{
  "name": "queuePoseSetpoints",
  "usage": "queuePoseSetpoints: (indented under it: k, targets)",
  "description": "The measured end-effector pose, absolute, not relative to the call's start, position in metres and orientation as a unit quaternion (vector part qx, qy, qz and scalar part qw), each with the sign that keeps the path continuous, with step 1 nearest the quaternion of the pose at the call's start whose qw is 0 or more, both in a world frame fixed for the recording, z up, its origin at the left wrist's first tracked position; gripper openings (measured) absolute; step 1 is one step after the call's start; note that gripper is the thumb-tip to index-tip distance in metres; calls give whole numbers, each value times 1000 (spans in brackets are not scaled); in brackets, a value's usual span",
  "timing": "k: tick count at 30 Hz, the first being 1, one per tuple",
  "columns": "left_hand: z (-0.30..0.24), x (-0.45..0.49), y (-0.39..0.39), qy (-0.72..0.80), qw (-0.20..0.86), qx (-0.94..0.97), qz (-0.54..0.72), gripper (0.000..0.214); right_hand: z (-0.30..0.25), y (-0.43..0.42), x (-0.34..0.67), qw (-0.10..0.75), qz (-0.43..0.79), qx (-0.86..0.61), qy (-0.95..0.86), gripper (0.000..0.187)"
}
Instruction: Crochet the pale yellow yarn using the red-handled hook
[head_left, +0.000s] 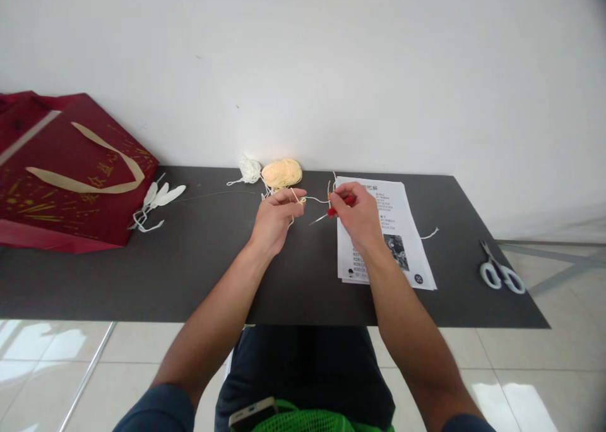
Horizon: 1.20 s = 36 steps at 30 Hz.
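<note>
My left hand [274, 220] is closed on cream yarn, with a loop of it round the fingertips. In my right hand [358, 216] is a crochet hook [320, 219] with a red handle, its thin metal shaft pointing left and down. A strand of yarn [317, 199] runs between the two hands, and some small orange bit shows by the right fingertips. Just behind my left hand lie a ball of pale yellow yarn [282, 173] and a smaller ball of white yarn [249, 168]. My right hand is over printed sheets [411, 230], covering part of the text.
A red gift bag [71, 173] lies at the left of the dark table [213, 274]. Beside it are several white crocheted pieces [158, 195] with loose tails. Scissors [500, 271] with pale handles rest near the right edge. A white wall [303, 72] stands behind.
</note>
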<state>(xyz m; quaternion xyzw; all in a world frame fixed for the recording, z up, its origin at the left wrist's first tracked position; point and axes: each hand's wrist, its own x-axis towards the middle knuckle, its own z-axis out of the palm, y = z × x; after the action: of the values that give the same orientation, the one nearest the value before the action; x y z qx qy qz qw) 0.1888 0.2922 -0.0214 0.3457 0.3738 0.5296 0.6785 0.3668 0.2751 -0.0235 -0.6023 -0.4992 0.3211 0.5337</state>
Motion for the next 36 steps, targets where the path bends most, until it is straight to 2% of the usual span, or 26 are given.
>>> queuePoseSetpoints:
  k: [3, 5, 8, 11, 17, 23, 28, 30, 34, 36]
  targets:
    - [-15, 187, 288, 326, 731, 321, 507, 35, -29, 276, 369, 382, 262, -655, -598, 1]
    - [-13, 187, 286, 301, 748, 312, 502, 34, -34, 276, 368, 316, 236, -667, -631, 5]
    - [-11, 187, 283, 277, 760, 306, 503, 32, -39, 276, 366, 258, 230, -676, -651, 12]
    - [-10, 187, 282, 263, 760, 310, 507, 29, -42, 277, 365, 243, 229, -690, -642, 19]
    - [-10, 188, 281, 275, 746, 327, 510, 23, -47, 279, 368, 283, 229, -656, -661, 11]
    - [-13, 192, 286, 326, 720, 298, 535, 21, -46, 280, 376, 400, 275, -631, -604, 11]
    - [-20, 195, 288, 343, 714, 302, 529, 22, -47, 282, 378, 400, 325, -638, -572, 9]
    - [-23, 196, 288, 347, 713, 303, 529, 25, -46, 281, 376, 424, 332, -629, -560, 8]
    - [-27, 198, 289, 350, 707, 307, 532, 32, -32, 275, 363, 513, 446, -542, -494, 18]
    - [-28, 199, 289, 350, 701, 312, 537, 32, -24, 270, 355, 546, 475, -494, -481, 17]
